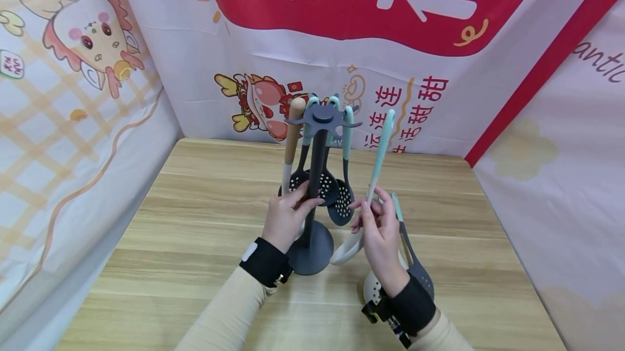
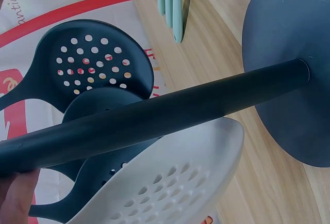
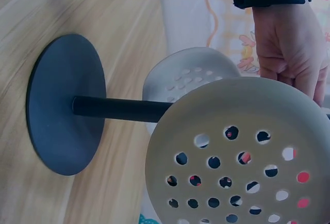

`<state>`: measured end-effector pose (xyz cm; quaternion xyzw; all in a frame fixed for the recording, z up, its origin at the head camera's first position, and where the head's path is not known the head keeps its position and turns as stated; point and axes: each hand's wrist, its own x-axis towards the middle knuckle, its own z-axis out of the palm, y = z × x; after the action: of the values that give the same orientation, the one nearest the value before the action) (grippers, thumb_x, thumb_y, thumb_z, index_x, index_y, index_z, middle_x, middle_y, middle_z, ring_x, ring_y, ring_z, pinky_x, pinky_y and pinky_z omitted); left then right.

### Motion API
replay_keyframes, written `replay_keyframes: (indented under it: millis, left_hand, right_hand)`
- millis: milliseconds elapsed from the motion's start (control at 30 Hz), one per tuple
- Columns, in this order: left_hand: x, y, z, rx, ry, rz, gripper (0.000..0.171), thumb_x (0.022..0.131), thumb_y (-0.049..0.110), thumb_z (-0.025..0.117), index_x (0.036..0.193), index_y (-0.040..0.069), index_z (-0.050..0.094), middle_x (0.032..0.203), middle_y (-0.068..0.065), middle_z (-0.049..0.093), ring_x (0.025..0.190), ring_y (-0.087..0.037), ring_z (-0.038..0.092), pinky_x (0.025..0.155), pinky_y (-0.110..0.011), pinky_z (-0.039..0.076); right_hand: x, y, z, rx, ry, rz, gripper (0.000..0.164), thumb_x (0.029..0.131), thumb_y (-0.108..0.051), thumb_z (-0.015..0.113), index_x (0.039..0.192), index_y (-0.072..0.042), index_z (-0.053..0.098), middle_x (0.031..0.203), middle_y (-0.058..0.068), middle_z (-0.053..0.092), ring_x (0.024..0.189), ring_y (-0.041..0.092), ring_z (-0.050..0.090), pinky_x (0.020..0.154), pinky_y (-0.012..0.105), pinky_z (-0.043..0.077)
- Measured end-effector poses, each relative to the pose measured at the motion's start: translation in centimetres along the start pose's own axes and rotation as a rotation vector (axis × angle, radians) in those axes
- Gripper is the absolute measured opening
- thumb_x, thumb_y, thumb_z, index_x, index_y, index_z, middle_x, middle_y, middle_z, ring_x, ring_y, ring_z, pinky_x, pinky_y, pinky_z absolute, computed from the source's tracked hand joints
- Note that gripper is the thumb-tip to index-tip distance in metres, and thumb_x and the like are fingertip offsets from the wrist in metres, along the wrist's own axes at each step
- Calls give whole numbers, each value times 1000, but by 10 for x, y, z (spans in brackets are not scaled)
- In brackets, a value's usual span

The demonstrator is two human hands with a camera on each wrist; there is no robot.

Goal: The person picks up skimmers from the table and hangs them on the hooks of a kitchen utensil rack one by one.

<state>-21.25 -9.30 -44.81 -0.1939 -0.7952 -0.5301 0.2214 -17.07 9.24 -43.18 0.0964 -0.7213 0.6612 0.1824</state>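
A dark utensil stand (image 1: 318,161) stands upright on the table. My left hand (image 1: 285,223) grips its pole partway up, and in the left wrist view a fingertip (image 2: 19,198) shows against the pole. With my right hand (image 1: 380,231) I hold a pale skimmer by its mint handle (image 1: 382,142), handle up and slightly tilted, to the right of the stand. Its perforated head (image 3: 232,105) fills much of the right wrist view. From the stand's hooks hang several dark slotted spoons (image 1: 340,212) and a white perforated skimmer (image 2: 227,141) with a wooden handle (image 1: 293,134).
On the table to the right lie a dark slotted utensil (image 1: 423,278) with a mint handle and a pale perforated one (image 1: 370,288), partly hidden by my right wrist. Printed cloth (image 1: 195,58) hangs behind the table (image 1: 205,199) and along both sides.
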Motion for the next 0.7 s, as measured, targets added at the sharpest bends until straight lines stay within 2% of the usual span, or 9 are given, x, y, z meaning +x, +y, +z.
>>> replay_keyframes:
  millis: [533, 600, 700]
  left_hand:
    - [1, 0, 1, 15, 15, 15, 26, 88, 15, 74, 112, 6, 73, 93, -11, 76, 79, -19, 75, 69, -31, 62]
    - [1, 0, 1, 20, 15, 18, 26, 88, 15, 74, 112, 6, 73, 92, -11, 76, 79, -19, 75, 69, -30, 62]
    - [1, -1, 1, 21, 14, 19, 26, 88, 15, 74, 112, 6, 73, 93, -11, 76, 79, -19, 75, 69, -30, 62]
  right_hand:
    - [-2, -8, 3, -48, -48, -109, 34, 105, 0, 40, 139, 5, 38, 93, -12, 65, 61, 14, 57, 55, 22, 53]
    - [-2, -8, 3, -51, -52, -132, 35, 104, 0, 40, 139, 5, 39, 93, -6, 65, 61, 14, 56, 55, 22, 53]
    - [-3, -9, 4, -52, -55, -168, 35, 104, 2, 40, 139, 5, 39, 91, 9, 65, 60, 15, 56, 54, 22, 52]
